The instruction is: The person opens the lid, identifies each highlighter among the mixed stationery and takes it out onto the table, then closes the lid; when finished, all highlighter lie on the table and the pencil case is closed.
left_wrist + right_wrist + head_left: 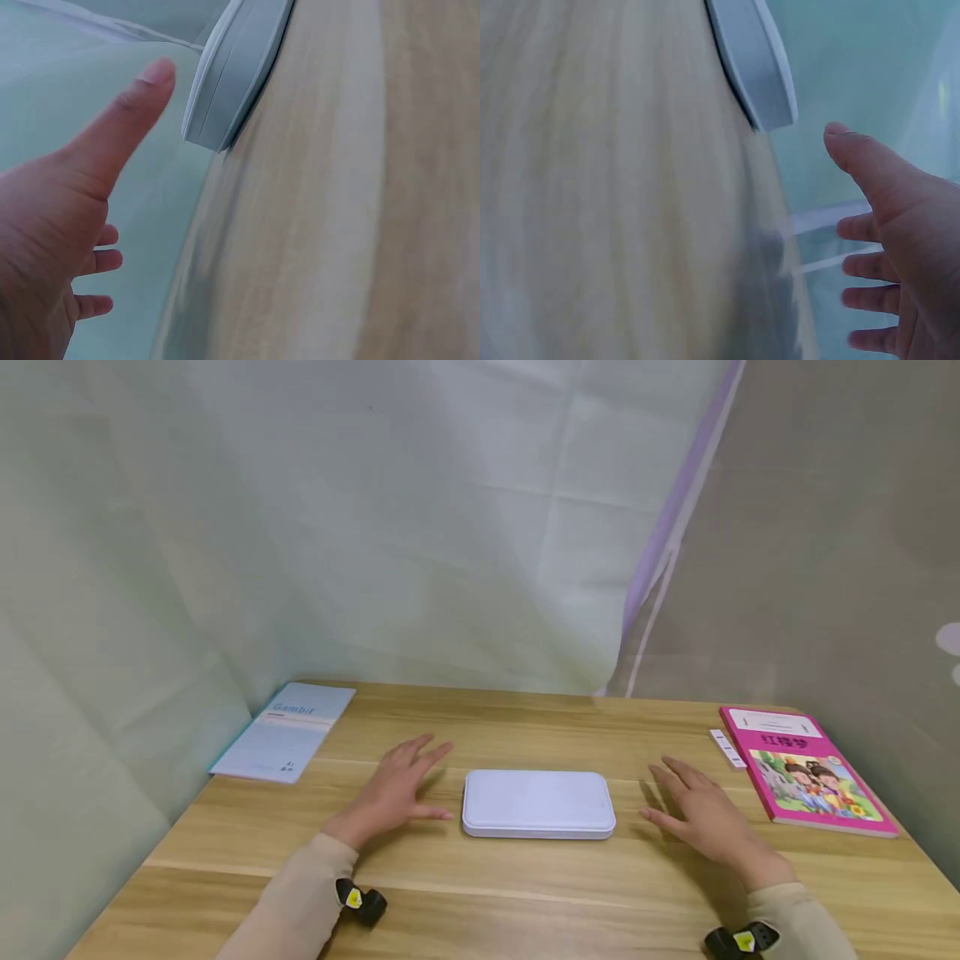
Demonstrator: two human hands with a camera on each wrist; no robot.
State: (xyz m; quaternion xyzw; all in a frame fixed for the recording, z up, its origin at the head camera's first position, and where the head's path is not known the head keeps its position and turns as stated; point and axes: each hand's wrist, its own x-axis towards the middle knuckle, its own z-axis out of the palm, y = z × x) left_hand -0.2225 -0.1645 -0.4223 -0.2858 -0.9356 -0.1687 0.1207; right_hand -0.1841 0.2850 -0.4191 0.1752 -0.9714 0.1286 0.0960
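A white rectangular case (538,803) with rounded corners lies flat on the wooden table, its lid down. To its left my left hand (393,789) hovers with fingers spread, apart from the case. On the other side my right hand (705,814) is held over the table, fingers extended and holding nothing. In the left wrist view the thumb (124,124) points toward the end of the case (236,75). The right wrist view has the case's other end (757,64) just beyond the right thumb (866,161), with a gap between them.
A light blue notebook (288,732) lies at the table's left edge. At the right is a pink book (810,768) with a cartoon cover, and a small white strip (727,749) lies beside it. Pale curtains (450,527) hang behind the table (480,893).
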